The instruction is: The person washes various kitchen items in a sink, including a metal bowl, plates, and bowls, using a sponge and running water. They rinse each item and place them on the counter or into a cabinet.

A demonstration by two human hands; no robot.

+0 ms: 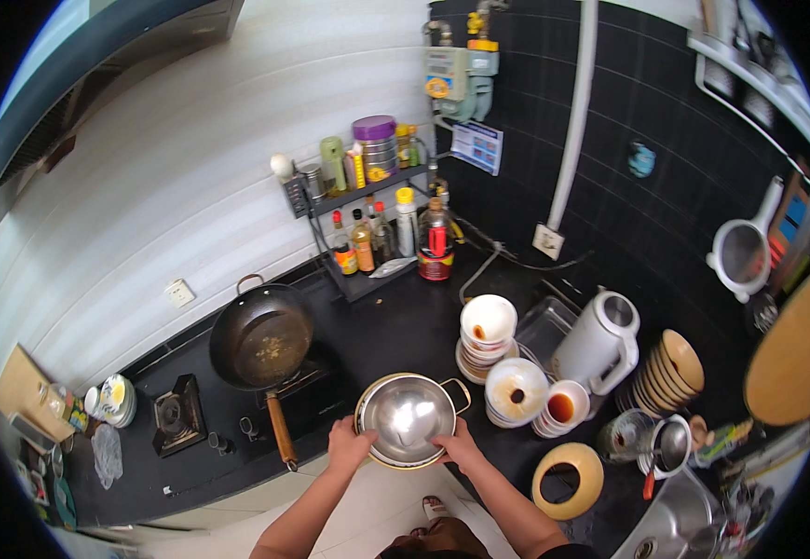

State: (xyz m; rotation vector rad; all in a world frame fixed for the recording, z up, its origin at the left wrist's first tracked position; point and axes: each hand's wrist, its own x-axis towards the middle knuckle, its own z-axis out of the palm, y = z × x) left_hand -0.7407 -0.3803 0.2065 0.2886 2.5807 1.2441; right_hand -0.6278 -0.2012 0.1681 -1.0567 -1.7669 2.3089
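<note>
A round steel bowl (407, 410) with gold handles sits at the front edge of the black counter (377, 326). My left hand (347, 444) grips its near-left rim. My right hand (455, 446) grips its near-right rim. The bowl looks empty and shiny inside. Both forearms come up from the lower edge.
A dark wok (260, 343) with a wooden handle rests on the stove to the left. Right of the bowl stand stacked dirty bowls (488, 334), plates (516, 390), a white kettle (600, 343) and a yellow ring (567, 480). A spice rack (367, 219) stands behind. A sink (680, 522) is at lower right.
</note>
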